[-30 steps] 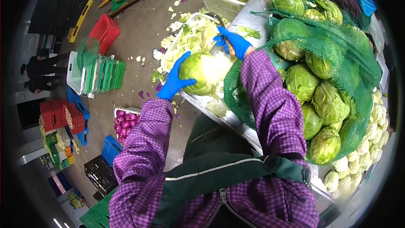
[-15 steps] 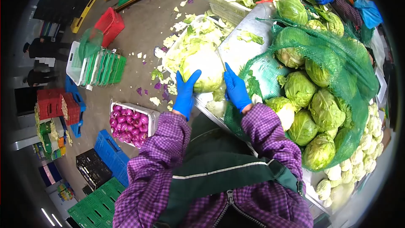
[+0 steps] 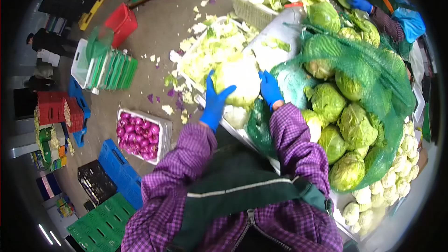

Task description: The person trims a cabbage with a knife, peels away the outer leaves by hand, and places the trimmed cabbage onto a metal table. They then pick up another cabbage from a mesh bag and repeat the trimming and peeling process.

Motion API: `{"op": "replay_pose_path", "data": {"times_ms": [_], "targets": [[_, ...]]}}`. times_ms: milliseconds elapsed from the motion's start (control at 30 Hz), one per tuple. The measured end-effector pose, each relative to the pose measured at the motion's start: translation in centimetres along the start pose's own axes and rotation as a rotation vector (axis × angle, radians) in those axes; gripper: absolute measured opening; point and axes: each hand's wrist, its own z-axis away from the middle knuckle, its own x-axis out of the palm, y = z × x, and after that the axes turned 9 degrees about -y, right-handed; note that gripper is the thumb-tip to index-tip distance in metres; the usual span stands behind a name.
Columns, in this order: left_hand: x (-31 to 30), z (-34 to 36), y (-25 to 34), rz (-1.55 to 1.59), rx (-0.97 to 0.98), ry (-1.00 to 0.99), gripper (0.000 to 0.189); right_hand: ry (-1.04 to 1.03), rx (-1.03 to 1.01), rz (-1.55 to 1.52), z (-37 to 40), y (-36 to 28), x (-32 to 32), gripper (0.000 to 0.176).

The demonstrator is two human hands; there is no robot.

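A large pale cabbage is held between my two blue-gloved hands at the table's edge. My left hand presses on its near left side, thumb spread across the front. Against the right side rests my right hand, its fingers pointing away from me. Just beyond the cabbage, a crate is heaped with loose cabbage leaves. To the right, green cabbages lie inside an opened green mesh bag. Part of another pale cabbage shows below the held one.
A white crate of purple onions stands on the floor at left, near blue and green pallets. Smaller pale heads are piled at right. A co-worker's gloved hand works at the far right, near another leaf-filled crate.
The held cabbage and my hands have shifted slightly to the right in view. My left hand has turned, its fingers now pointing further up along the cabbage. The co-worker's hands have moved a little.
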Motion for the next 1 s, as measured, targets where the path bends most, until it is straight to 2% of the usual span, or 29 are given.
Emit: {"op": "replay_pose_path", "data": {"times_ms": [33, 100, 133, 200, 233, 300, 333, 433, 500, 567, 600, 633, 667, 700, 767, 833, 867, 900, 967, 1000], "targets": [[0.4, 0.1, 1.8, 0.06, -0.09, 0.004, 0.083, -0.096, 0.14, -0.109, 0.3, -0.9, -1.0, 0.052], [-1.3, -1.8, 0.7, 0.161, -0.106, -0.046, 0.077, -0.109, -0.007, 0.129, 2.2, -4.6, -3.0, 0.057], [-1.7, -2.0, 0.9, 0.181, -0.129, -0.064, 0.075, -0.113, -0.009, 0.13, 3.2, -5.8, -3.4, 0.057], [-2.1, -2.5, 1.4, 0.193, -0.161, -0.114, 0.073, -0.327, -0.246, 0.237, 4.4, -7.4, -4.0, 0.057], [-2.1, -2.6, 1.4, 0.194, -0.164, -0.114, 0.073, -0.327, -0.243, 0.238, 4.3, -8.0, -4.0, 0.057], [-2.1, -2.6, 1.5, 0.135, -0.128, -0.157, 0.073, -0.36, -0.095, 0.376, 3.2, -9.0, -3.7, 0.053], [-2.1, -2.7, 1.4, 0.134, -0.129, -0.16, 0.073, -0.224, -0.098, 0.365, 1.2, -4.7, -1.9, 0.051], [-1.8, -3.0, 1.9, 0.141, -0.12, -0.155, 0.071, -0.184, -0.021, 0.298, 0.9, -7.0, -1.7, 0.054], [-1.6, -2.8, 2.8, 0.199, -0.18, -0.189, 0.068, -0.105, 0.007, 0.254, -0.6, -5.0, -0.8, 0.058], [-2.3, -3.0, 1.9, 0.209, -0.143, -0.209, 0.07, 0.064, -0.03, 0.223, -2.3, -2.9, -0.3, 0.06], [-2.7, -2.8, 2.0, 0.112, -0.15, -0.262, 0.073, -0.016, 0.097, -0.054, -4.1, -0.6, -0.5, 0.055], [-3.4, -2.9, 2.2, 0.009, -0.148, -0.316, 0.075, -0.182, 0.348, -0.275, -3.8, -1.0, -2.2, 0.048], [-4.7, -3.5, 0.5, -0.183, -0.009, -0.387, 0.081, -0.172, 0.336, -0.296, -3.1, -1.4, -2.4, 0.045], [-4.9, -3.3, 0.6, -0.226, 0.026, -0.409, 0.082, -0.164, 0.321, -0.312, -2.8, -1.4, -2.4, 0.043], [-3.8, -1.6, 2.1, -0.025, -0.055, -0.169, 0.086, -0.145, 0.372, -0.269, -0.1, -1.4, -2.6, 0.043], [-2.7, -0.9, 2.4, -0.064, -0.057, -0.096, 0.085, -0.183, 0.411, -0.257, 0.7, -1.8, -4.0, 0.048], [-2.4, -0.5, 2.3, -0.104, -0.072, -0.021, 0.084, -0.067, 0.341, -0.043, 1.3, -1.8, -4.0, 0.057], [-2.6, -0.6, 1.7, -0.098, -0.078, -0.016, 0.084, -0.072, 0.346, -0.036, 2.4, -2.6, -4.1, 0.057], [-3.0, -2.2, 0.6, -0.122, -0.049, -0.082, 0.086, 0.142, -0.137, 0.471, 4.1, -6.5, -4.7, 0.067], [-2.9, -2.5, 1.2, -0.119, -0.057, -0.08, 0.086, 0.137, -0.13, 0.474, 4.6, -8.3, -4.8, 0.067]]}}
